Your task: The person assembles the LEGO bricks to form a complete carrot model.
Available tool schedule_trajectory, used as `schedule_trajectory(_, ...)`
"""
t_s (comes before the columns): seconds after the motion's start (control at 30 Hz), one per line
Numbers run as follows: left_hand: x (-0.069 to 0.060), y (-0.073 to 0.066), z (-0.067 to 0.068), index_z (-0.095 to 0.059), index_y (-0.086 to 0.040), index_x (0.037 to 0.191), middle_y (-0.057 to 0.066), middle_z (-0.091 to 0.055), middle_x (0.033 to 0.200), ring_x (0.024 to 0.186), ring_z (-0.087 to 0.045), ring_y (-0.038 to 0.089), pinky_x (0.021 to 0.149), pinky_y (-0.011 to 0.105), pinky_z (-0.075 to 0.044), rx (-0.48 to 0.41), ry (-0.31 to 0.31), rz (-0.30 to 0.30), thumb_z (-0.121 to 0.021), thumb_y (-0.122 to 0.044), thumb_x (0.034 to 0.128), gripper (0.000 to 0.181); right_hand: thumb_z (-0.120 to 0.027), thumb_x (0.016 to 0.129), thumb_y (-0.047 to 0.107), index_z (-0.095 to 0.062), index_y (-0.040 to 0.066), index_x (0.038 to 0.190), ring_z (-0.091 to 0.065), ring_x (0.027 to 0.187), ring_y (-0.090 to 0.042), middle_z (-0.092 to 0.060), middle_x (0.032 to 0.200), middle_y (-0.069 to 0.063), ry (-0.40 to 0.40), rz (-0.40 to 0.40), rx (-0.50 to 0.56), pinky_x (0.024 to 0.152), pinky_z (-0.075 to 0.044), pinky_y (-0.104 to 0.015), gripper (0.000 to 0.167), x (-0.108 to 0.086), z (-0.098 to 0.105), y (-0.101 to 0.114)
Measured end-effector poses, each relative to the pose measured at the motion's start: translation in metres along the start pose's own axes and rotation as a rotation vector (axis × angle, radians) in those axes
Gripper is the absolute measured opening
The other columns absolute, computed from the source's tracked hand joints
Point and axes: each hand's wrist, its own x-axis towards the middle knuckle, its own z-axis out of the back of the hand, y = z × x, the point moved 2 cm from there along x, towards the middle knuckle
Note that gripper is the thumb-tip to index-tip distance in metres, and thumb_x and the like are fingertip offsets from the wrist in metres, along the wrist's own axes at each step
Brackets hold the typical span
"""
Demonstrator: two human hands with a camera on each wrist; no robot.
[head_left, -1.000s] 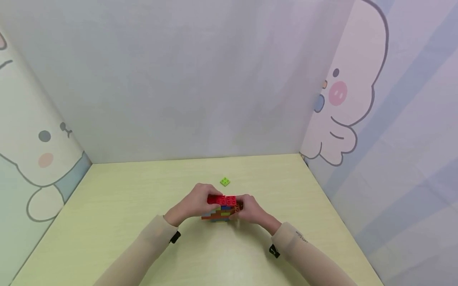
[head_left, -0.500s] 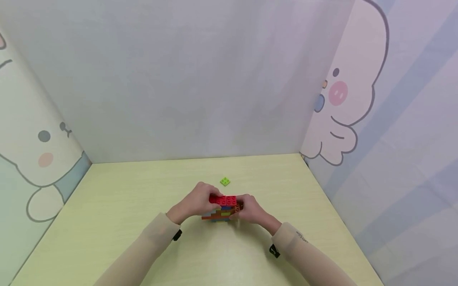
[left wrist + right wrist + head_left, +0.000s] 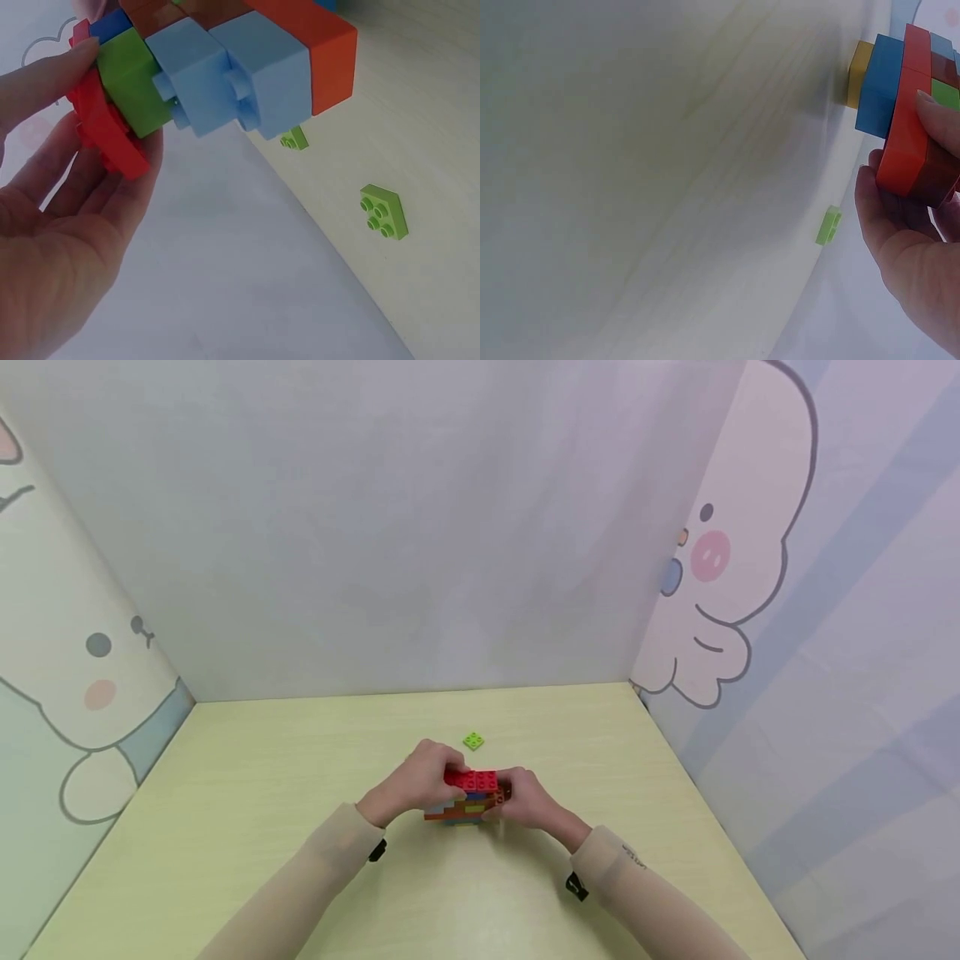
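A stack of building bricks [image 3: 471, 808] stands at the middle of the table between my hands, with layers of red-orange, brown, light blue, green and blue. Red bricks [image 3: 486, 781] form its top. My left hand [image 3: 427, 778] pinches these from the left, thumb on the near side. In the left wrist view, a thin red brick [image 3: 112, 131] sits between thumb and fingers, against a green brick [image 3: 135, 82] and beside light blue bricks [image 3: 259, 67]. My right hand [image 3: 527, 800] grips the stack's right end, its thumb on a red-orange brick [image 3: 904, 142] in the right wrist view.
Beyond the stack, a light green brick [image 3: 473, 741] with studs up lies on the pale table [image 3: 300, 752]. A second light green brick [image 3: 295, 138] shows partly behind the stack in the left wrist view. A grey curtain [image 3: 420, 568] hangs behind the table.
My left hand has slid slightly to the right along the red top bricks. The right hand and the stack have stayed nearly still.
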Motion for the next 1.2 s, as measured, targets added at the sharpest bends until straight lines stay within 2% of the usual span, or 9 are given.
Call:
schedule_trajectory(0.37, 0.005, 0.001, -0.001, -0.059, -0.017, 0.064, -0.011, -0.056, 0.064, 0.064, -0.047, 0.012, 0.057, 0.028, -0.041, -0.025, 0.007, 0.095, -0.084, -0.013, 0.0696, 0.026, -0.086, 0.071, 0.017, -0.070, 0.012, 0.105, -0.062, 0.084, -0.009, -0.068, 0.092, 0.009, -0.001, 0.016, -0.002, 0.078, -0.050, -0.031, 0.038, 0.001, 0.000, -0.001)
schedule_trajectory(0.57, 0.004, -0.002, -0.001, -0.056, -0.015, 0.062, -0.010, -0.052, 0.060, 0.062, -0.044, 0.011, 0.055, 0.027, -0.037, -0.015, -0.012, 0.094, -0.085, -0.011, 0.0672, 0.030, -0.086, 0.071, 0.015, -0.070, 0.011, 0.105, -0.062, 0.083, -0.008, -0.068, 0.091, 0.009, -0.003, 0.037, -0.017, 0.075, -0.050, -0.029, 0.038, 0.003, 0.000, -0.002)
schedule_trajectory(0.87, 0.003, 0.000, -0.002, -0.058, -0.019, 0.063, -0.013, -0.055, 0.064, 0.067, -0.046, 0.013, 0.058, 0.029, -0.039, -0.007, 0.020, 0.100, -0.085, -0.016, 0.0687, 0.028, -0.085, 0.071, 0.015, -0.070, 0.010, 0.105, -0.062, 0.084, -0.009, -0.068, 0.092, 0.008, -0.003, 0.027, -0.011, 0.077, -0.050, -0.030, 0.038, 0.002, -0.002, -0.003)
schedule_trajectory(1.2, 0.001, 0.008, -0.008, -0.061, -0.017, 0.068, -0.011, -0.060, 0.071, 0.067, -0.050, 0.012, 0.058, 0.029, -0.043, -0.119, 0.006, 0.121, -0.084, -0.011, 0.0704, 0.024, -0.086, 0.070, 0.015, -0.070, 0.010, 0.105, -0.063, 0.084, -0.009, -0.068, 0.092, 0.008, 0.001, 0.018, -0.001, 0.077, -0.050, -0.030, 0.038, 0.002, -0.002, -0.004)
